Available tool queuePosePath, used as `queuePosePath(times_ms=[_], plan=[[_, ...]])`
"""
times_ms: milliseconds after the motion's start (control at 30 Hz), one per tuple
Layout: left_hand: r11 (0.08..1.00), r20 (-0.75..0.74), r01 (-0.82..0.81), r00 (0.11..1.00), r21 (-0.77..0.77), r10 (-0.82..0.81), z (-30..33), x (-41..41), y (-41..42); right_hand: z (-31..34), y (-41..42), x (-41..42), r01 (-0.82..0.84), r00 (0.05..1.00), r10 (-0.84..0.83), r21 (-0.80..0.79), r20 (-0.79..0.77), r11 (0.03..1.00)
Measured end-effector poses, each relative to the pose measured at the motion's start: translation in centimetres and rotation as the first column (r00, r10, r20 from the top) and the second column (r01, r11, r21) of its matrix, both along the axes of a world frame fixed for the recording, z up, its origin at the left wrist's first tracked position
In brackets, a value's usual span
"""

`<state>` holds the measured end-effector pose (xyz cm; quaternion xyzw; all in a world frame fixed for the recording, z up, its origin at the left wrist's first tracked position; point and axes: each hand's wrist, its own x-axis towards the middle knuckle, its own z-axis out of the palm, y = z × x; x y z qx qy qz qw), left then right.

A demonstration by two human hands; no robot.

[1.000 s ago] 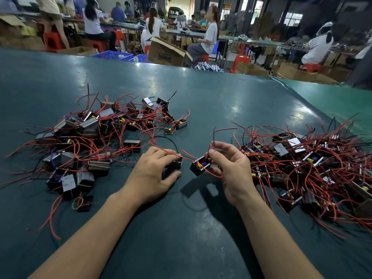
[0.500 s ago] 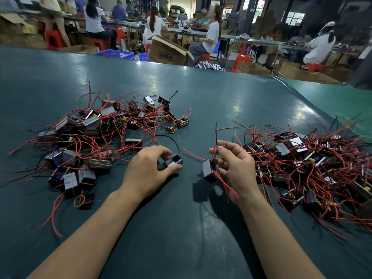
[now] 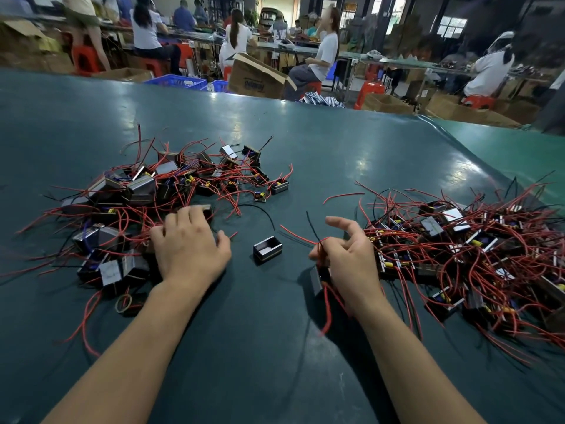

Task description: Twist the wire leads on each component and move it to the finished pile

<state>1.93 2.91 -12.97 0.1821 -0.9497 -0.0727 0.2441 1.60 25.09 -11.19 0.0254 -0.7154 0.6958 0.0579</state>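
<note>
Red wires sprawl everywhere across the dark green table (image 3: pixel 275 347), in two heaps with the person's bare arms reaching between them. The left pile (image 3: pixel 159 203) is a tangle of small black boxes and leads; the right pile (image 3: pixel 458 255) is bigger and messier. The left hand (image 3: pixel 189 249) lies palm down at the near edge of the left pile, fingers spread and fairly straight over the wires and boxes, gripping nothing that I can make out. The right hand (image 3: pixel 348 261) is beside the right pile, thumb and curled fingers pinching a bunch of red and black leads (image 3: pixel 318 243), with the forefinger stuck out; a small black component (image 3: pixel 316 280) hangs from those leads just under the hand, low over the table. Between the two hands a lone black box (image 3: pixel 267 249) sits on the table by itself, touching neither hand. Behind the table, people sit on red stools (image 3: pixel 368 90) among cardboard boxes (image 3: pixel 256 78).
</note>
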Motion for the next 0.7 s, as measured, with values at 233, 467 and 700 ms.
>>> queuePosePath(times_ms=[233,467,700], plan=[[0.997,0.089,-0.021,0.996,-0.074,0.028,0.1,-1.7,0.2,-0.9,0.0,0.0,-0.034,0.999,0.033,0.13,0.009,0.991],[0.995,0.074,-0.086,0.993,-0.056,0.09,0.4,-1.4,0.0,-1.6,-0.1,-0.4,-0.052,0.999,0.052,0.18,0.004,0.982],[0.981,-0.59,-0.071,0.806,-0.181,-0.05,1.8,0.0,1.1,-1.5,0.0,-0.5,-0.038,0.999,0.037,0.182,0.008,0.983]])
